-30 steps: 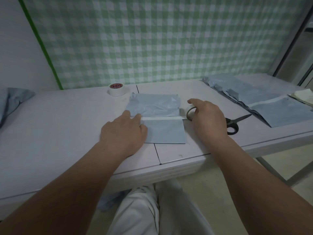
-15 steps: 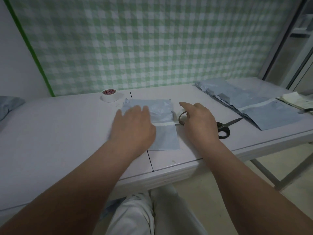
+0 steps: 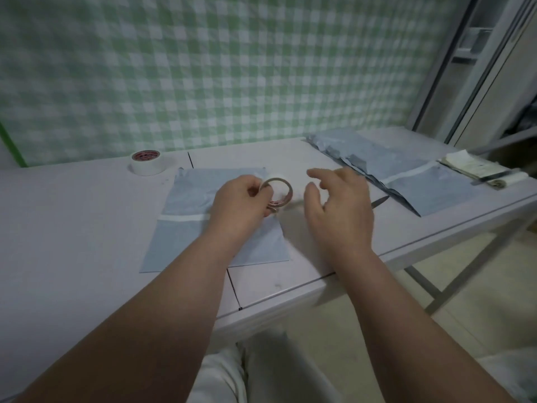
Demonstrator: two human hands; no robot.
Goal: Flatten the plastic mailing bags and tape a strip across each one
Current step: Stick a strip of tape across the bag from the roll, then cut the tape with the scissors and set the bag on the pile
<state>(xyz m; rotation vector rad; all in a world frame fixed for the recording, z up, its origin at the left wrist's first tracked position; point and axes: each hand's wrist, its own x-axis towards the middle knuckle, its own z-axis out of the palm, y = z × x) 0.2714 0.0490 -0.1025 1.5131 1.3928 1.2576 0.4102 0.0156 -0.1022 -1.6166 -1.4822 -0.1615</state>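
The table (image 3: 72, 228) bears a flat bag (image 3: 189, 199), bag pile (image 3: 436, 190) and tape roll (image 3: 146, 162).

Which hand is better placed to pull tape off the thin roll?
Probably right: the right hand hovers open, empty, beside the thin roll, which the left hand grips.

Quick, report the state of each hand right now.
Left hand: fingers curled round a thin tape roll, holding it.
Right hand: open, fingers loosely curled, holding nothing.
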